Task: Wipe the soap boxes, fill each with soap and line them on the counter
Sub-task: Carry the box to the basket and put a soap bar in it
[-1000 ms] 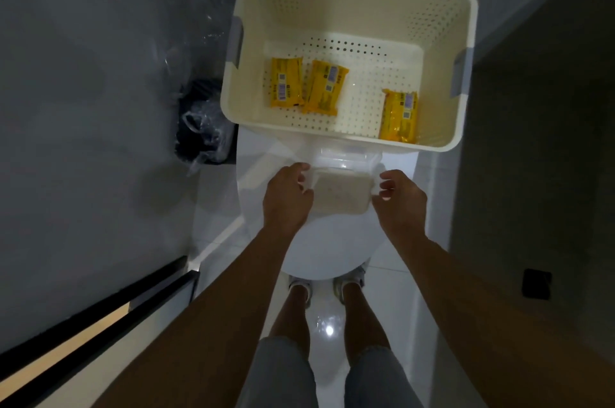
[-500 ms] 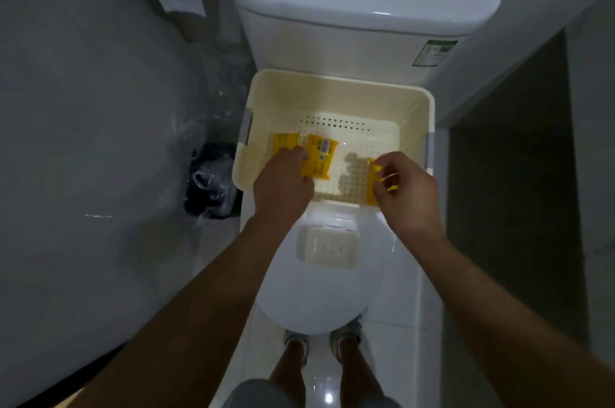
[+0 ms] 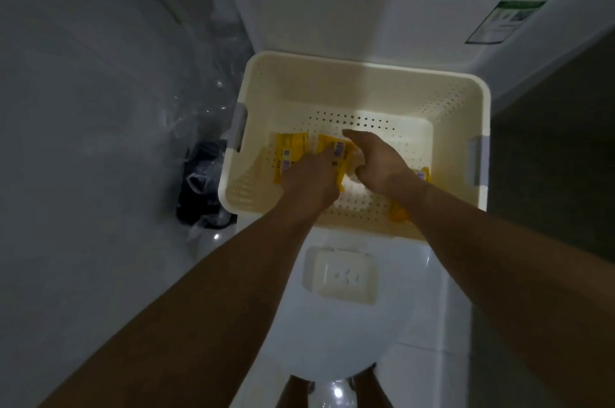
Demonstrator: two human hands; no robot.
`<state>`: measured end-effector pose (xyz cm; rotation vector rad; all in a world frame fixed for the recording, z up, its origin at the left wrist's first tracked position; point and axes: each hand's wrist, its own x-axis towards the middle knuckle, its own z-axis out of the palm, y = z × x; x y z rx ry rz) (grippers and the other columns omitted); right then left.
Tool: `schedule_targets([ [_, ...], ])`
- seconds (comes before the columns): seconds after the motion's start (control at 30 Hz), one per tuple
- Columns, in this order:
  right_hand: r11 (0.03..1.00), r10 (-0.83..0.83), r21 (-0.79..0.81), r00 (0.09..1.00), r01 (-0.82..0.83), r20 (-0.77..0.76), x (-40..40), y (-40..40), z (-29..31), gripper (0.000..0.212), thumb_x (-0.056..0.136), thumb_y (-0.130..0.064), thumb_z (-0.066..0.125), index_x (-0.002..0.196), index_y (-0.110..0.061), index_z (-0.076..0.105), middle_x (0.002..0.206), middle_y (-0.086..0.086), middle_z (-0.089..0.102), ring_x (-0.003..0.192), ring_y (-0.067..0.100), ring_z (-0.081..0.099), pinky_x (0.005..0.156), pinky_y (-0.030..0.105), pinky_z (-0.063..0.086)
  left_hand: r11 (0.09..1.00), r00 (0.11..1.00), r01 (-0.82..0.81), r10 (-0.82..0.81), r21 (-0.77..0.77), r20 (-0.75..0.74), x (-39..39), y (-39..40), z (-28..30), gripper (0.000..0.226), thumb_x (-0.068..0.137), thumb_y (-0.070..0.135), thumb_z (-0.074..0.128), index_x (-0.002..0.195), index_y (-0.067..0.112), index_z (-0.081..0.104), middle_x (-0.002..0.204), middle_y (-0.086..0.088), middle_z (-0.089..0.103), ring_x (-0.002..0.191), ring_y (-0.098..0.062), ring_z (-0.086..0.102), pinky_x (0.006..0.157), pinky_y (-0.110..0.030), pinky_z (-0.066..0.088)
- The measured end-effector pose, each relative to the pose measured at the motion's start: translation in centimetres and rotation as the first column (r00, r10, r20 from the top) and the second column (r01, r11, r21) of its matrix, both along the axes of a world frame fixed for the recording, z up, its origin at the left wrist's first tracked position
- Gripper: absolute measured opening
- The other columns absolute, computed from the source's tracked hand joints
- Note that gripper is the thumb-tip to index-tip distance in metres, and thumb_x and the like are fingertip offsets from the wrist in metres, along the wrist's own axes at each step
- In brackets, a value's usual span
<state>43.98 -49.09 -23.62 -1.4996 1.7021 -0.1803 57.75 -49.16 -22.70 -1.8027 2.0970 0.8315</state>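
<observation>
Cream perforated basket holds three yellow soap packs; left hand and right hand both pinch the middle pack; soap box on toilet lid empty.

basket open from above, 2 hands crowding its left half, right floor bare, walls all round

Both arms reach forward, left hand and right hand seemingly half-curled.
</observation>
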Motion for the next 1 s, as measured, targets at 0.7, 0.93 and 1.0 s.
schedule_targets([
  [0.7, 0.931, -0.352, 0.159, 0.923, 0.328, 0.156, -3.0, 2.3, 1.0, 0.047, 0.076, 0.008, 0.077, 0.118, -0.012, 0.071, 0.122, 0.002, 0.067, 0.11, 0.02, 0.063, 0.098, 0.028, 0.051, 0.985, 0.945, -0.046, 0.097, 0.168, -0.311, -0.5, 0.3, 0.9, 0.08, 0.068, 0.0, 0.084, 0.14, 0.021, 0.054, 0.134, -0.009, 0.057, 0.117, -0.025, 0.057, 0.083, -0.028, 0.045],
  [0.93, 0.921, -0.388, 0.053, 0.895, 0.386, 0.221, -3.6, 3.2, 3.9, 0.014, 0.083, -0.005, 0.078, 0.094, -0.014, 0.077, 0.081, -0.004, 0.069, 0.068, 0.007, 0.063, 0.068, 0.018, 0.052, 0.988, 0.898, -0.068, 0.12, 0.136, -0.423, 1.0, -1.6, 5.0, 0.035, 0.08, 0.018, 0.076, 0.114, 0.019, 0.07, 0.107, -0.003, 0.07, 0.082, -0.008, 0.062, 0.061, -0.019, 0.045],
  [1.0, 0.907, -0.416, 0.072, 0.863, 0.414, 0.287, -3.7, 3.4, 5.0, 0.005, 0.088, -0.014, 0.075, 0.093, -0.012, 0.076, 0.079, 0.005, 0.066, 0.069, 0.014, 0.06, 0.072, 0.028, 0.054, 0.975, 0.865, -0.131, 0.201, 0.181, -0.46, 1.8, -2.1, 6.2, 0.024, 0.084, 0.029, 0.074, 0.105, 0.022, 0.068, 0.1, 0.0, 0.069, 0.078, -0.009, 0.063, 0.056, -0.022, 0.045],
])
